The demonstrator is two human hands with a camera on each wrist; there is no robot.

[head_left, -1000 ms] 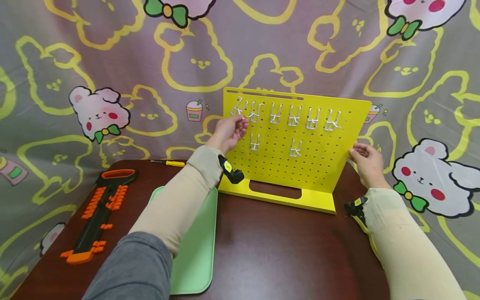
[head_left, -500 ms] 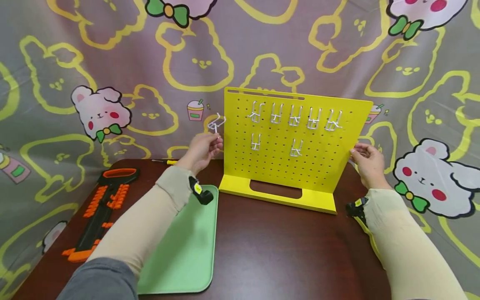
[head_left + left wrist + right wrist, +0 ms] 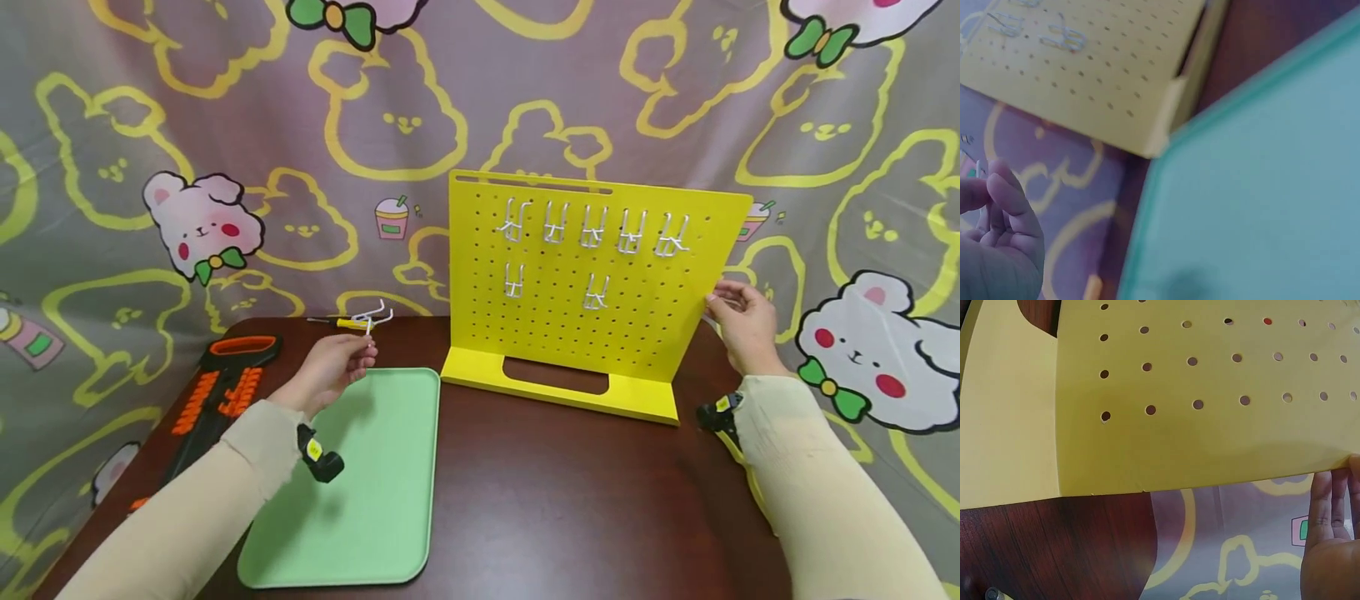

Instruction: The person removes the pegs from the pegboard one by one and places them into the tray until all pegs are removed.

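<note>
My left hand pinches the stem of a white double-prong pegboard hook above the far end of the green tray. In the left wrist view the fingers meet at the tips, and only a thin bit of the hook shows. The yellow pegboard stands upright on its base. Several white hooks hang in its top row and two hang lower down. My right hand holds the board's right edge, thumb in front and fingers behind, as the right wrist view partly shows.
A screwdriver with a yellow handle lies at the table's back edge. At the left is a black and orange rack-like tool, partly hidden by my left arm. A patterned curtain hangs behind the dark wooden table.
My left hand has taken a hook off the board's upper left corner and carried it left and down, over the tray. The right hand stays on the board's edge.
</note>
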